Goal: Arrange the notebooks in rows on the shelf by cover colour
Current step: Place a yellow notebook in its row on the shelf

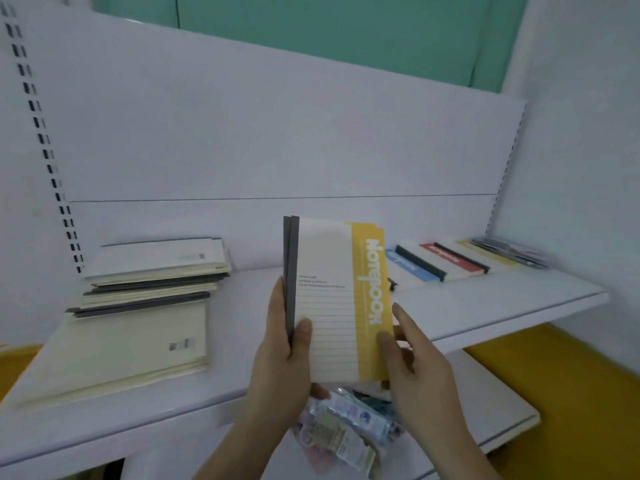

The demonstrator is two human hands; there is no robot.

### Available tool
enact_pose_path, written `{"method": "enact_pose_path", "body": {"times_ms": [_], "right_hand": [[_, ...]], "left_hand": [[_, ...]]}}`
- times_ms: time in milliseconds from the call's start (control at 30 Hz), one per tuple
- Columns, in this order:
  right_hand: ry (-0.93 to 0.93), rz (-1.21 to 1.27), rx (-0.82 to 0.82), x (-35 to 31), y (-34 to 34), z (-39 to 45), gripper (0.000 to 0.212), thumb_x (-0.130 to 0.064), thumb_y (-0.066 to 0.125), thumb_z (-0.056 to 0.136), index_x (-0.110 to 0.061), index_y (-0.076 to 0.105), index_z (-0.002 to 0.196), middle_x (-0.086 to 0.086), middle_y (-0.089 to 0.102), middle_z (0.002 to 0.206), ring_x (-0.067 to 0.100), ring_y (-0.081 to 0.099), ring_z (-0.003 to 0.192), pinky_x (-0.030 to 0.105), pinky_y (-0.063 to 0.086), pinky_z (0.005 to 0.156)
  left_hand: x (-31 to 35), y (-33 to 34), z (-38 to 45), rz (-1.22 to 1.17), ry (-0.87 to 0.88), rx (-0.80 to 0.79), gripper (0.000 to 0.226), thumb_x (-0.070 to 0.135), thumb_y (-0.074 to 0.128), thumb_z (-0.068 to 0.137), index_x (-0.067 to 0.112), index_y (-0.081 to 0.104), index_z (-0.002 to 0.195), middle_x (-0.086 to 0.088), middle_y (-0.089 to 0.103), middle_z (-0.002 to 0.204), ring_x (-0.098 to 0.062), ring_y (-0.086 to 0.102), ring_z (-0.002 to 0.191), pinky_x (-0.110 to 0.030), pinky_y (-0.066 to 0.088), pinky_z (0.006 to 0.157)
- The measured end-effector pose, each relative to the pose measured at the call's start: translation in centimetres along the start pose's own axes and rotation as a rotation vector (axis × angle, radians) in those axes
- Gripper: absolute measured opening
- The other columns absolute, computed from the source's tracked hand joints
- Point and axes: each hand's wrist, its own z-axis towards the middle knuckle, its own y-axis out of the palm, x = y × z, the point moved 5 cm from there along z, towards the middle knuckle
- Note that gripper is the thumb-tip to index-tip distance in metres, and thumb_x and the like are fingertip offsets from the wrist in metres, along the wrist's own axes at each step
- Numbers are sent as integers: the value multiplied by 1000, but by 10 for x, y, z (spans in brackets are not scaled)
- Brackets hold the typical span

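Both hands are up in front of the shelf, sharing a small bundle of notebooks. Her or his left hand (284, 337) grips the yellow notebook (337, 299) at its grey spine, thumb curled over the cover and fingers wrapped behind; a second grey spine shows just behind the first, so at least 2 books are held together. Opposite, the right hand (415, 358) pinches the yellow edge of the same bundle, thumb on the front. The notebook stands nearly upright above the front lip of the white shelf (242, 306). Below the hands sits a blurred pile of plastic-wrapped packets (349, 431). On the shelf's left lies a loose stack of cream notebooks (145, 306), face down. Far right, a row of overlapping notebooks (460, 259) shows blue, red and yellow covers.
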Motion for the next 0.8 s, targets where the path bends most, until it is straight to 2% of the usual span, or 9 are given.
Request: {"method": "enact_pose_path", "body": {"times_ms": [133, 200, 300, 400, 467, 533, 633, 700, 800], "right_hand": [[-102, -165, -14, 42, -63, 18, 64, -42, 56, 90, -33, 28, 147, -21, 46, 126, -6, 47, 104, 9, 42, 87], [-141, -227, -74, 62, -96, 28, 80, -52, 59, 83, -31, 20, 149, -21, 32, 138, -7, 40, 114, 11, 43, 92], [-116, -288, -187, 92, -145, 41, 93, -51, 67, 80, -35, 8, 150, -34, 8, 141, -7, 38, 111, 1, 40, 81], [-110, -421, -191, 120, -191, 58, 87, -55, 61, 84, -37, 7, 150, -36, 1, 140, -12, 23, 117, -9, 24, 81], [-149, -565, -133, 139, -217, 72, 86, -68, 52, 81, -37, 11, 150, -31, 4, 148, -6, 28, 125, -1, 24, 94], [-179, -655, -48, 157, -236, 85, 85, -76, 46, 76, -34, 29, 148, -20, 26, 150, 2, 41, 125, 12, 30, 99], [-183, -712, 68, 183, -257, 106, 75, -73, 47, 74, -24, 59, 129, -7, 60, 128, 12, 58, 110, 18, 38, 88], [-188, -761, 81, 205, -265, 125, 71, -70, 51, 74, -22, 62, 125, -4, 62, 124, 16, 61, 106, 22, 43, 85], [-233, -811, 101, 237, -281, 162, 63, -61, 68, 73, -20, 66, 121, 0, 64, 122, 21, 64, 104, 30, 48, 85]], "left_hand": [[7, 83, 5, 12, 0, -8, 65, 23, 41, 104, 58, 8, 147, 20, 55, 123, -18, 68, 70, -40, 58, 47], [10, 125, 11, 49, 21, -10, 64, 26, 41, 105, 63, 7, 145, 20, 57, 121, -19, 68, 69, -43, 59, 51], [10, 186, 18, 39, 30, -12, 66, 26, 41, 105, 70, 4, 138, 23, 57, 114, -23, 68, 62, -44, 58, 50], [12, 241, 25, 36, 53, -29, 63, 23, 40, 105, 63, 8, 143, 28, 54, 103, -6, 67, 56, -28, 55, 45], [14, 274, 32, 41, 60, -41, 58, 20, 39, 105, 50, 14, 149, 28, 53, 99, 14, 60, 56, -9, 46, 43], [15, 304, 43, 47, 70, -66, 56, 18, 39, 105, 44, 18, 150, 25, 56, 106, 19, 58, 61, -6, 43, 45], [10, 344, 65, 22, 35, -98, 57, 16, 38, 105, 40, 18, 152, 29, 50, 101, 21, 56, 61, -5, 42, 43], [5, 370, 83, 13, 27, -116, 58, 16, 38, 105, 38, 15, 154, 29, 50, 98, 19, 57, 63, -7, 43, 43], [-8, 407, 117, 0, 40, -176, 59, 19, 40, 104, 44, 16, 151, 18, 58, 102, -1, 67, 73, -23, 52, 42]]}}
